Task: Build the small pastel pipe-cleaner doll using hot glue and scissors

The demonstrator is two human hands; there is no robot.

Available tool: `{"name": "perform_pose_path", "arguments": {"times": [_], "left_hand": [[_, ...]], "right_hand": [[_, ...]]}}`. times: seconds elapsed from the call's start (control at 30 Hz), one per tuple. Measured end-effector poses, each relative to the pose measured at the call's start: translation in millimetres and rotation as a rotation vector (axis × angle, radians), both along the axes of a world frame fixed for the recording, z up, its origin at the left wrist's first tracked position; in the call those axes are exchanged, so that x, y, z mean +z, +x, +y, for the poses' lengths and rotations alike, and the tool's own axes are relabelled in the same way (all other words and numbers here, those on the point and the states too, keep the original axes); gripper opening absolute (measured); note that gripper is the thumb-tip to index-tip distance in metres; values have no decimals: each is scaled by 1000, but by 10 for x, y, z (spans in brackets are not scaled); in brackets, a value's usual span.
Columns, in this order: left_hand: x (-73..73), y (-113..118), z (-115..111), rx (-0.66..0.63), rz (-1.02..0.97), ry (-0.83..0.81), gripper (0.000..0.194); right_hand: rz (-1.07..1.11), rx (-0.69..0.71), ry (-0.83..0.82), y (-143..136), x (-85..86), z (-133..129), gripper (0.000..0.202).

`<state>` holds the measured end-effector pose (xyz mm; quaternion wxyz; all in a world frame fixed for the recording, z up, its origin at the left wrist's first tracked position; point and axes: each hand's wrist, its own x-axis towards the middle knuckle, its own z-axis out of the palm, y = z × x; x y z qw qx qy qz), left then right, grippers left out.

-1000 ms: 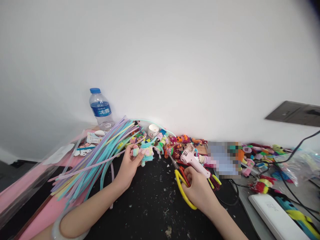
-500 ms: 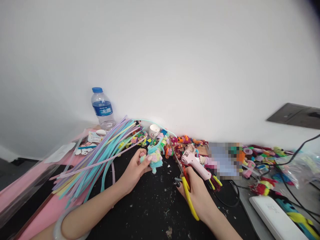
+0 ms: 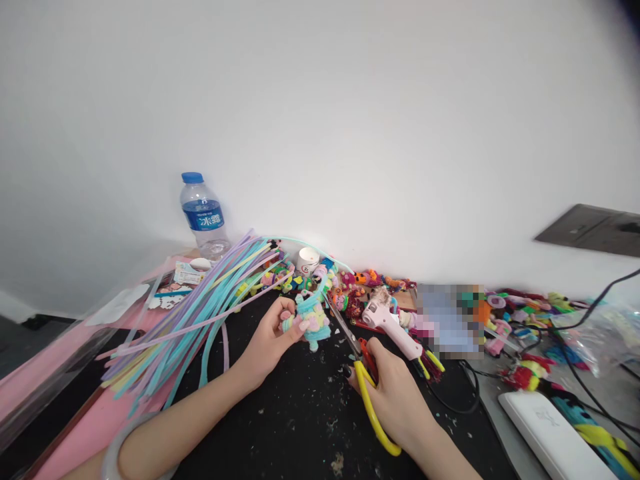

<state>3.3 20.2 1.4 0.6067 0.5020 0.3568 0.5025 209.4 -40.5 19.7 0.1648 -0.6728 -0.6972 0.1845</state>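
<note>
A small fuzzy figure (image 3: 315, 319) in pastel blue, yellow and pink is pinched in my left hand (image 3: 273, 340), held over the black mat (image 3: 300, 427). A light-blue fuzzy strand rises from its top. My right hand (image 3: 393, 390) grips scissors (image 3: 373, 413) with one yellow and one red handle. The blades point up and left, their tips beside the strand and just right of the figure. Whether they touch the strand cannot be made out.
Pastel fuzzy stems (image 3: 200, 327) lie in a bundle at left, near a water bottle (image 3: 203, 217). A white cup (image 3: 307, 261) and pink glue gun (image 3: 393, 327) stand behind my hands. A white power bank (image 3: 555, 433), cables and colourful pieces lie at right.
The scissors and my right hand have moved left, bringing the blade tips closer to the figure. The figure has shifted slightly right and tilted a little.
</note>
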Motion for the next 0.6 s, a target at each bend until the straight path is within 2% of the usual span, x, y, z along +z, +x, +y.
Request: {"name": "perform_pose_path", "arguments": {"times": [0.17, 0.4, 0.6], "left_hand": [[15, -2, -2, 23, 101, 44, 21], [4, -6, -21, -89, 162, 67, 21], [-25, 1, -23, -128, 155, 48, 23]], "right_hand": [[-16, 36, 15, -12, -5, -4, 22], [-19, 48, 5, -28, -3, -9, 23], [-25, 59, 6, -34, -13, -6, 25]]}}
